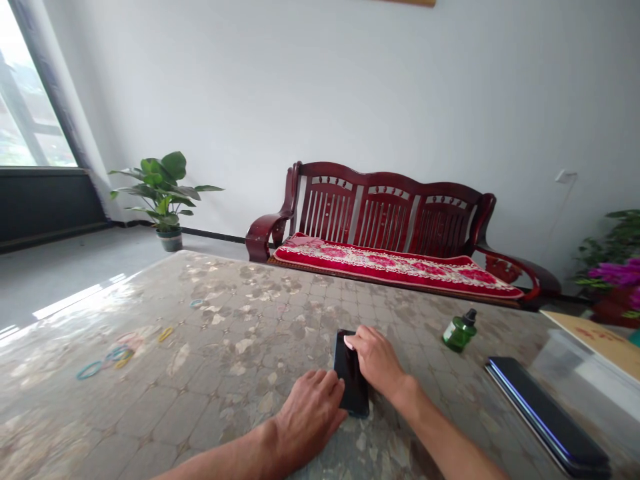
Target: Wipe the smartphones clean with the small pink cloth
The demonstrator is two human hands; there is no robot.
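Note:
A black phone (349,375) lies flat on the stone-patterned table (225,347), its screen dark. My left hand (307,417) rests at the phone's near left edge, fingers curled against it. My right hand (375,360) lies over the phone's right side, its fingers pressing something small and pale, which I cannot make out, onto the screen near the far end.
A small green bottle (460,331) stands to the right of the phone. A second dark phone or tablet (547,415) lies at the right edge. Coloured rubber bands (116,355) are scattered on the left. A red wooden bench (385,233) and potted plants stand behind the table.

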